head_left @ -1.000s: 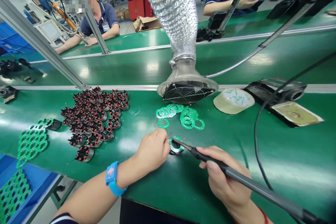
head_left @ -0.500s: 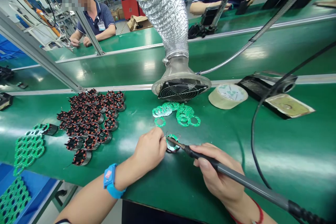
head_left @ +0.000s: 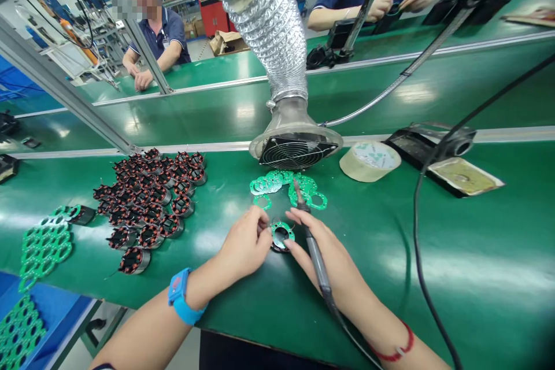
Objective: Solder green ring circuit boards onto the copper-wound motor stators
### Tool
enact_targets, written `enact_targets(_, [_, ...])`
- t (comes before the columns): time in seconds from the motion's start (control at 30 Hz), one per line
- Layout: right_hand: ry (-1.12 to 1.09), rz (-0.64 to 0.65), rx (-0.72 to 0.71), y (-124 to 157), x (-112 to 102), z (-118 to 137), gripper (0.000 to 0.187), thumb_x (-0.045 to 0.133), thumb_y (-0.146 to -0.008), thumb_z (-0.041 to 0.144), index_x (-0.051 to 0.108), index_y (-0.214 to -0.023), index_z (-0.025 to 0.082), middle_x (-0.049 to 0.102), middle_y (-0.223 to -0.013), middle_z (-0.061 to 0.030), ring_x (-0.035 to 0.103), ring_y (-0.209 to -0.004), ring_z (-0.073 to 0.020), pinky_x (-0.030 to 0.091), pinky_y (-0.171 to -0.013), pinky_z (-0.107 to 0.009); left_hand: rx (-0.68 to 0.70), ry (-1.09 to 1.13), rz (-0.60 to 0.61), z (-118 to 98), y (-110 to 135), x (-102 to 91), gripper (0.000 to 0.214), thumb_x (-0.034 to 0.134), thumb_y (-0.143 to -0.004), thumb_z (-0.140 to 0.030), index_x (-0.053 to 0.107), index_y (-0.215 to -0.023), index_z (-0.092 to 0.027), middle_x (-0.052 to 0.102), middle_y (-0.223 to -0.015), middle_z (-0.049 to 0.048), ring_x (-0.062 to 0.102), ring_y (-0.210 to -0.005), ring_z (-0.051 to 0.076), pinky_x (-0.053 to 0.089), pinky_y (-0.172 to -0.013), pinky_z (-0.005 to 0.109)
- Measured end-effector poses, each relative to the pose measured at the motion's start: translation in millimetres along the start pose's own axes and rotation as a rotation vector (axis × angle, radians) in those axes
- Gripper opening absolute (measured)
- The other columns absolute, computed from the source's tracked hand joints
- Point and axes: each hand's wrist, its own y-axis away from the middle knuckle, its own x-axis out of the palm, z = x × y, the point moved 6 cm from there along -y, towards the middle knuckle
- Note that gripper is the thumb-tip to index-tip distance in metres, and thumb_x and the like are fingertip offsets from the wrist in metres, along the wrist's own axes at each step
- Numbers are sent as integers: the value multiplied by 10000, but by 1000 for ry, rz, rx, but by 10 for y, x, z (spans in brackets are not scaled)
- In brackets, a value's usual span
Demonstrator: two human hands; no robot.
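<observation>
A motor stator (head_left: 277, 247) with a green ring-shaped circuit board (head_left: 291, 230) on top sits on the bench between my hands. My left hand (head_left: 245, 243) is at its left edge, thumb and forefinger pinched together; what lies between them is too small to make out. My right hand (head_left: 332, 257) has thumb and forefinger at the stator's right side. It also holds a soldering iron (head_left: 318, 260), lying across the hand with its tip pointing away from me over the loose green ring boards (head_left: 271, 183).
Many wound stators (head_left: 150, 196) stand at the left, beside a green board panel (head_left: 47, 243). A fume extractor (head_left: 299, 150) hangs ahead. Right of it are a tape roll (head_left: 370, 162) and an iron stand with a sponge (head_left: 466, 175). Two people sit across the bench.
The soldering iron's tip has left the stator and swung to point away. My right hand has turned and moved its fingers in to the stator. My left hand stays beside it.
</observation>
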Motion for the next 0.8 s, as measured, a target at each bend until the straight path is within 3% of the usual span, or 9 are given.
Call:
enact_targets(0.13, [-47,11,39,21,46,-29,447,534,-875,331,406,-1295,248,655,-1156,-93,651,-1032,-234,542,-866,-424,154,43,132,-69,62,107,440,645,-754,-213,419,-1128,-165,524,-1135,109,507,-1071,242,438,-917,400])
enact_targets(0.2, [-45,-21,38,30,30,-8,418,528,-883,344,420,-1276,248,659,-1138,-88,657,-1012,-229,547,-847,-409,160,-13,117,-59,72,180,525,686,-720,-193,396,-1157,-157,502,-1170,135,478,-1125,281,412,-958,459])
enact_targets(0.37, [92,-126,-35,60,-29,96,317,508,-910,312,465,-1214,235,699,-955,-63,678,-877,-219,547,-755,-374,104,12,-10,18,60,318,534,629,-763,-150,340,-1212,-130,496,-1168,164,495,-1125,290,422,-961,480])
enact_targets(0.5, [208,-205,-165,81,-57,194,321,505,-915,253,467,-1228,193,699,-951,-88,672,-825,-210,527,-747,-369,121,28,-46,14,55,326,588,626,-767,-157,315,-1265,-139,468,-1218,173,462,-1173,307,389,-998,511])
enact_targets(0.8, [222,-226,-192,58,-83,245,322,461,-927,273,463,-1246,222,690,-902,-68,676,-789,-212,533,-710,-365,332,62,82,-69,-42,226,457,631,-772,-141,453,-1191,-184,512,-1174,114,451,-1110,265,392,-980,465])
